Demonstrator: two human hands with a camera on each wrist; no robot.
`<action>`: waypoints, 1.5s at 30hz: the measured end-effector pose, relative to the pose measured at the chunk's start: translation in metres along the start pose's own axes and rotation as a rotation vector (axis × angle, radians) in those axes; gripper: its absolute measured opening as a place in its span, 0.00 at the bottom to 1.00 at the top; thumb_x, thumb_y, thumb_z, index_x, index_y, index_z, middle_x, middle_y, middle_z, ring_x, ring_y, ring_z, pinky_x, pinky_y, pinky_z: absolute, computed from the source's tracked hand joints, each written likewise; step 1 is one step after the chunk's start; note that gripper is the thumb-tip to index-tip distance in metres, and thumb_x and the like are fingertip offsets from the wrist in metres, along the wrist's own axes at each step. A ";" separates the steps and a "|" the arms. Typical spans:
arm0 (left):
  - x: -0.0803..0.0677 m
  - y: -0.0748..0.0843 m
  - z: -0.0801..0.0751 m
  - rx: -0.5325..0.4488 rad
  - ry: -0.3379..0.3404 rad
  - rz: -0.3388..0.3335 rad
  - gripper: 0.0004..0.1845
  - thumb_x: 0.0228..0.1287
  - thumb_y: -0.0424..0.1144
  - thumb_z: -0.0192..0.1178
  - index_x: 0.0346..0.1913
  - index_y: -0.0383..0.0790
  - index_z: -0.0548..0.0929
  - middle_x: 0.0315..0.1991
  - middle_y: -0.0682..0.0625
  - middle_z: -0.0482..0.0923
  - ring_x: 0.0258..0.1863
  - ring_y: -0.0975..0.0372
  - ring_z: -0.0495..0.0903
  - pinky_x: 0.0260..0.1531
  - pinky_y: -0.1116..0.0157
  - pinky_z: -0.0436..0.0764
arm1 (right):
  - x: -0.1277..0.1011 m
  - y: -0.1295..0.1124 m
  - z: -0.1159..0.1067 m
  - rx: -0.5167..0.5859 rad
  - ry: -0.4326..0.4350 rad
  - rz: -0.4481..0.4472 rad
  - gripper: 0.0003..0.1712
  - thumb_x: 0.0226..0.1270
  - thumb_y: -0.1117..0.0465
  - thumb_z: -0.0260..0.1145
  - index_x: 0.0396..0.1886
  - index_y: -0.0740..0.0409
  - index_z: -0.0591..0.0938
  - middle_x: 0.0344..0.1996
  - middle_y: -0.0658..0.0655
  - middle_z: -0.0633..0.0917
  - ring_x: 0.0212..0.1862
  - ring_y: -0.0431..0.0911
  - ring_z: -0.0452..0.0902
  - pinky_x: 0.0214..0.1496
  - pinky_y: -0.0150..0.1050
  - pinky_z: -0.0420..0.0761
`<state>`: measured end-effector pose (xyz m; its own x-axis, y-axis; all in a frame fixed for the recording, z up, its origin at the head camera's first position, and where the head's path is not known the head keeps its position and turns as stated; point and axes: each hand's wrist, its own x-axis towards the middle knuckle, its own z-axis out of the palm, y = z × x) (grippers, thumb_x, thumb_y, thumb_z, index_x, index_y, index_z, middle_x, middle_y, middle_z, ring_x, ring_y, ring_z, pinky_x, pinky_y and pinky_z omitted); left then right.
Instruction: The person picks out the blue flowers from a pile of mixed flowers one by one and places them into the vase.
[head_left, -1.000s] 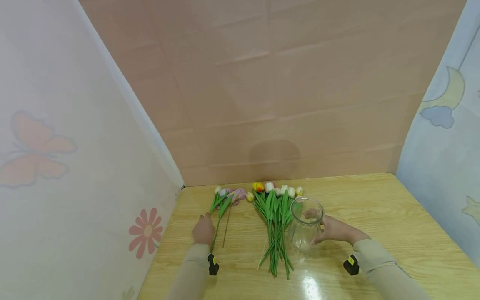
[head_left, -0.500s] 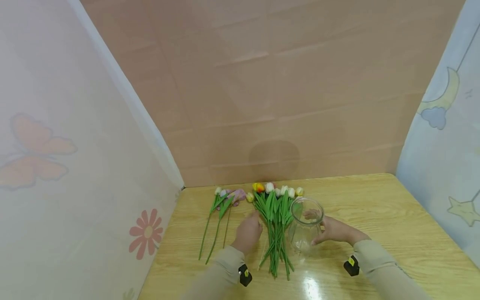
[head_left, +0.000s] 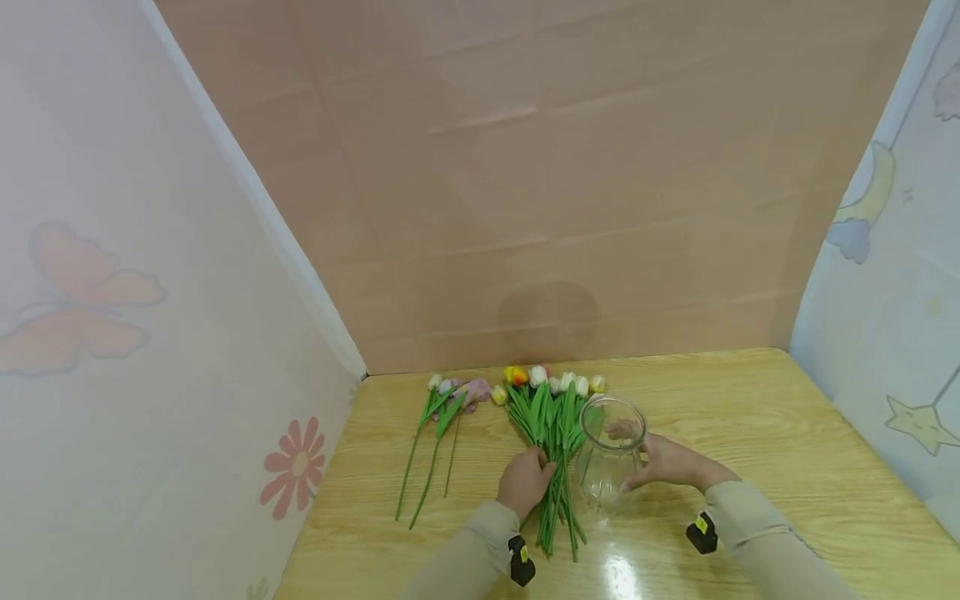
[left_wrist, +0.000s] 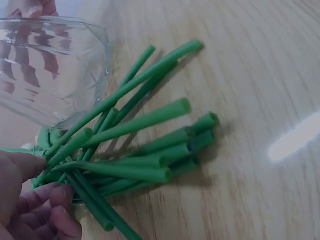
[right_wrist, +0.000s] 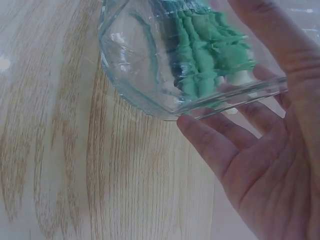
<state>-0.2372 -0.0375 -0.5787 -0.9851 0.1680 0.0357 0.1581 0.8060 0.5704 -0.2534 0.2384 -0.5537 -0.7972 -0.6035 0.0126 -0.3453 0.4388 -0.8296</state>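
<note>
A bunch of artificial tulips [head_left: 553,417] lies on the wooden table [head_left: 750,433], blooms toward the back wall. My left hand [head_left: 527,481] grips the bunch partway down the stems. The left wrist view shows my left hand [left_wrist: 35,212] with fingers and thumb curled round the cut green stems [left_wrist: 140,160]. A clear glass vase [head_left: 611,454] stands just right of the bunch. My right hand [head_left: 669,461] wraps its far side, fingers showing through the glass. In the right wrist view my right hand [right_wrist: 260,165] cups the vase [right_wrist: 165,60].
Three loose tulips [head_left: 438,425] lie left of the bunch, near the table's left edge. A butterfly-print curtain [head_left: 150,333] closes the left side, a brown panelled wall [head_left: 562,208] the back, a moon-and-star curtain [head_left: 885,292] the right.
My left hand has left the loose tulips and moved right to the big bunch, where it now grips the stems. The right hand and the vase have stayed in place.
</note>
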 end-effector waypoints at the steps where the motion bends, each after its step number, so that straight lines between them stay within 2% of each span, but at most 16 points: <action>1: 0.001 0.001 0.000 -0.021 -0.007 -0.005 0.09 0.68 0.43 0.60 0.33 0.41 0.78 0.19 0.56 0.71 0.16 0.68 0.66 0.17 0.69 0.66 | 0.000 0.000 0.000 0.000 0.000 -0.002 0.53 0.52 0.58 0.77 0.72 0.66 0.58 0.68 0.73 0.63 0.64 0.76 0.60 0.55 0.70 0.68; 6: 0.003 0.003 -0.001 -0.090 -0.016 -0.003 0.06 0.68 0.37 0.60 0.35 0.37 0.78 0.22 0.52 0.74 0.18 0.67 0.68 0.19 0.69 0.69 | -0.001 0.001 -0.001 0.005 -0.006 0.000 0.53 0.52 0.58 0.77 0.72 0.66 0.57 0.68 0.73 0.62 0.63 0.76 0.60 0.55 0.71 0.67; 10: 0.004 0.003 -0.004 -0.137 -0.003 0.027 0.06 0.68 0.34 0.59 0.34 0.35 0.78 0.20 0.52 0.73 0.17 0.68 0.66 0.18 0.70 0.68 | 0.000 0.002 -0.002 0.006 -0.008 0.014 0.54 0.52 0.58 0.77 0.72 0.66 0.57 0.68 0.73 0.62 0.64 0.77 0.59 0.55 0.71 0.67; 17: 0.006 0.009 -0.016 -0.272 -0.031 0.005 0.05 0.70 0.34 0.56 0.39 0.35 0.79 0.23 0.51 0.78 0.17 0.68 0.70 0.16 0.70 0.68 | -0.001 0.001 -0.002 0.012 -0.015 0.021 0.54 0.53 0.57 0.77 0.73 0.65 0.57 0.69 0.72 0.61 0.65 0.76 0.58 0.56 0.70 0.68; 22: 0.006 0.012 -0.024 -0.319 -0.017 0.001 0.06 0.72 0.35 0.55 0.40 0.36 0.79 0.25 0.49 0.79 0.18 0.68 0.70 0.17 0.70 0.69 | -0.001 0.000 -0.002 0.014 -0.011 0.011 0.54 0.52 0.57 0.77 0.73 0.66 0.57 0.69 0.73 0.61 0.65 0.77 0.58 0.55 0.69 0.69; 28: 0.003 0.010 -0.033 -0.334 0.037 0.071 0.07 0.72 0.36 0.54 0.42 0.35 0.79 0.29 0.44 0.82 0.18 0.70 0.70 0.18 0.71 0.69 | -0.001 -0.002 -0.003 0.026 -0.013 0.011 0.54 0.52 0.57 0.77 0.72 0.67 0.57 0.69 0.73 0.61 0.65 0.76 0.58 0.55 0.69 0.69; 33: 0.001 0.003 -0.044 -0.301 0.171 0.131 0.08 0.72 0.36 0.54 0.45 0.36 0.80 0.34 0.48 0.80 0.24 0.73 0.71 0.21 0.73 0.72 | -0.002 -0.004 -0.003 0.023 -0.014 0.012 0.54 0.53 0.56 0.77 0.72 0.66 0.57 0.69 0.73 0.61 0.65 0.76 0.58 0.55 0.69 0.69; 38: -0.001 -0.012 -0.070 -0.222 0.327 0.163 0.09 0.74 0.37 0.52 0.48 0.36 0.77 0.39 0.48 0.76 0.25 0.70 0.72 0.20 0.73 0.73 | -0.002 -0.005 -0.002 0.023 -0.014 0.010 0.53 0.53 0.57 0.77 0.72 0.67 0.56 0.69 0.72 0.61 0.65 0.77 0.58 0.55 0.70 0.68; 41: -0.001 -0.029 -0.088 -0.132 0.430 0.147 0.10 0.74 0.37 0.52 0.50 0.35 0.76 0.39 0.48 0.76 0.26 0.67 0.74 0.20 0.72 0.73 | -0.001 -0.004 -0.002 0.026 -0.013 0.010 0.54 0.53 0.57 0.77 0.72 0.67 0.56 0.69 0.73 0.62 0.64 0.76 0.59 0.55 0.70 0.68; 45: 0.001 -0.056 -0.108 -0.034 0.552 0.091 0.12 0.70 0.33 0.56 0.53 0.33 0.76 0.37 0.46 0.78 0.29 0.63 0.77 0.23 0.71 0.76 | -0.001 -0.002 -0.002 0.030 -0.011 0.014 0.54 0.52 0.58 0.77 0.72 0.67 0.57 0.69 0.73 0.62 0.64 0.76 0.59 0.55 0.69 0.69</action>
<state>-0.2544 -0.1439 -0.5216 -0.8581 -0.0931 0.5049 0.2511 0.7816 0.5709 -0.2527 0.2392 -0.5505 -0.7962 -0.6051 -0.0056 -0.3187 0.4271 -0.8462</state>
